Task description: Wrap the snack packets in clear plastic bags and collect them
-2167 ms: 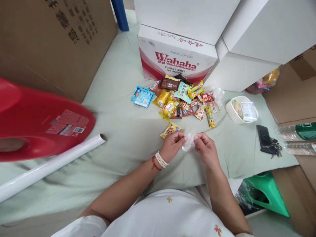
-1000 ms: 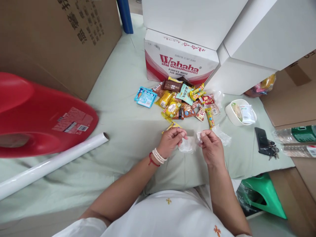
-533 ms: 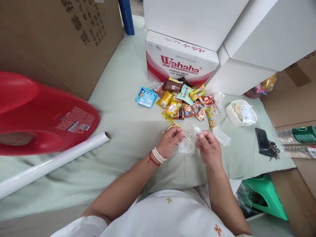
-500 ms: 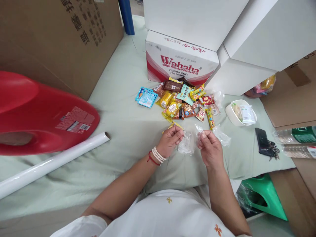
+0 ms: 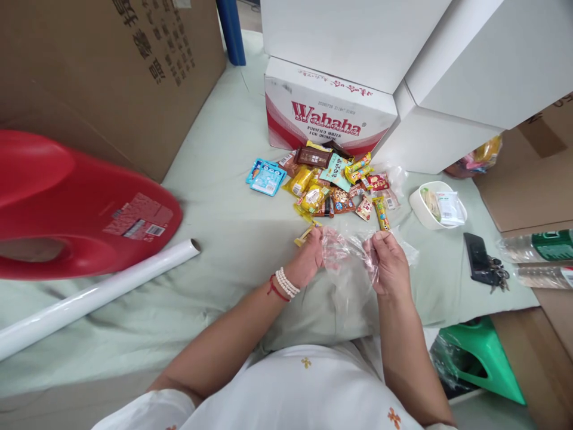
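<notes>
A clear plastic bag (image 5: 347, 275) is spread out between my two hands, its lower part hanging down over the cloth. My left hand (image 5: 307, 263), with beads and a red cord at the wrist, holds the bag's left side; its fingers show pinkish through the film. At the other side, my right hand (image 5: 390, 263) pinches the bag between thumb and fingers. Just beyond my left hand lies a small yellow snack packet (image 5: 307, 234), partly hidden. A pile of wrapped snacks (image 5: 342, 200) sits farther out, including a yellow stick-shaped packet (image 5: 381, 212) near my right hand.
A Wahaha water carton (image 5: 331, 113) stands behind the snacks. Blue-white packets (image 5: 267, 179) lie left of them. To the right are a white bowl (image 5: 425, 212) with packets, a black wallet-like item with keys (image 5: 486, 263) and bottles (image 5: 537, 246). A red jug (image 5: 89, 209) and white tube (image 5: 102, 295) lie left.
The crumpled plastic bag has been opened out and now stretches wider and lower between my hands. My left fingers have gone from a pinch to behind the film.
</notes>
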